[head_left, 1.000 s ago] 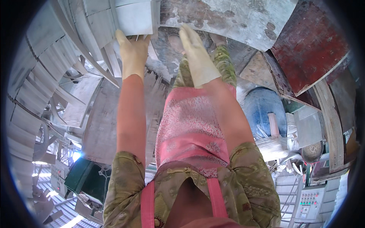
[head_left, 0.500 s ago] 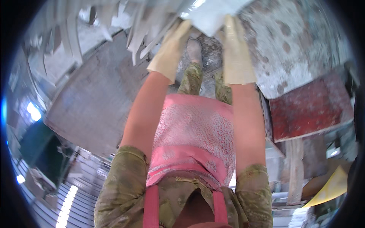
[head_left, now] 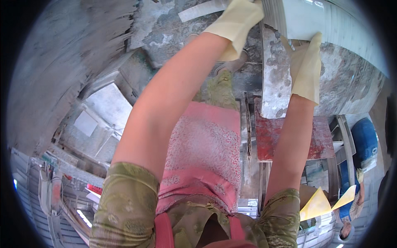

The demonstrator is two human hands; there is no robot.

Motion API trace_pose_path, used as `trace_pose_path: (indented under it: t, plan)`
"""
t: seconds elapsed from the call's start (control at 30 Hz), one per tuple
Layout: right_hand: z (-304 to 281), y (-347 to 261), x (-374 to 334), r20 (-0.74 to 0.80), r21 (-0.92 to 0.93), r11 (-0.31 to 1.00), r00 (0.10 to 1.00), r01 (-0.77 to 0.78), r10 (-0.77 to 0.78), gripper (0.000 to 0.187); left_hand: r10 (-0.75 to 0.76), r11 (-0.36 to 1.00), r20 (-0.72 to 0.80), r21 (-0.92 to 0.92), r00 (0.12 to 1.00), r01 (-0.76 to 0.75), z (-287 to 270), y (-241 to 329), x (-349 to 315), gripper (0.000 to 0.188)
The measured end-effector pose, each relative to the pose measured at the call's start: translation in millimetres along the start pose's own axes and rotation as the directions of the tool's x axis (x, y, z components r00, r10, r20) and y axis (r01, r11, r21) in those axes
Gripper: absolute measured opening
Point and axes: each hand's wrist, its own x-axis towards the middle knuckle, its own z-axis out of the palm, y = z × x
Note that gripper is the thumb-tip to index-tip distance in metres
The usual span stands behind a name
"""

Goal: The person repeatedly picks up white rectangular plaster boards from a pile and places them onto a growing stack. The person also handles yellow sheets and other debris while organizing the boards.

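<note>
My left hand point(head_left: 244, 22), in a cream rubber glove, reaches to the top edge of the view, beside a grey-white ribbed strip point(head_left: 273, 15). Its fingertips are partly cut off, and I cannot tell whether they grip anything. In a matching glove, my right hand point(head_left: 305, 60) is at the near edge of a glossy white sheet point(head_left: 305, 18). Thumb and fingers there are spread apart, touching or close to that edge. The sheet lies over the far side of a stained, blotchy white-grey board point(head_left: 276, 82).
A red-stained panel point(head_left: 269, 138) sits below the board. Yellow sheets point(head_left: 317, 205) and a blue barrel point(head_left: 364, 138) are at the right, with another person point(head_left: 351, 206) beyond. A large grey surface point(head_left: 49, 82) fills the left; a pale strip point(head_left: 202, 10) lies at the top.
My view has turned right. Both hands have moved right with the white sheet, which now lies over the blotchy board. The hanging pale strips at the upper left have left view.
</note>
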Motion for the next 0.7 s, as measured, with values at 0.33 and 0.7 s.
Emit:
trace_pose_path:
  t: [0.33, 0.7]
  plan:
    - [5, 27, 5, 0.349, 0.163, 0.986, 0.937, -0.034, -0.026, 0.074, 0.179, 0.948, -0.138, 0.289, 0.974, -0.134, 23, -40, 16, 0.049]
    - [30, 32, 9, 0.038, 0.17, 0.982, 0.995, 0.084, -0.092, 0.062, 0.218, 0.946, -0.044, 0.254, 0.975, -0.2, 16, -21, 24, 0.038]
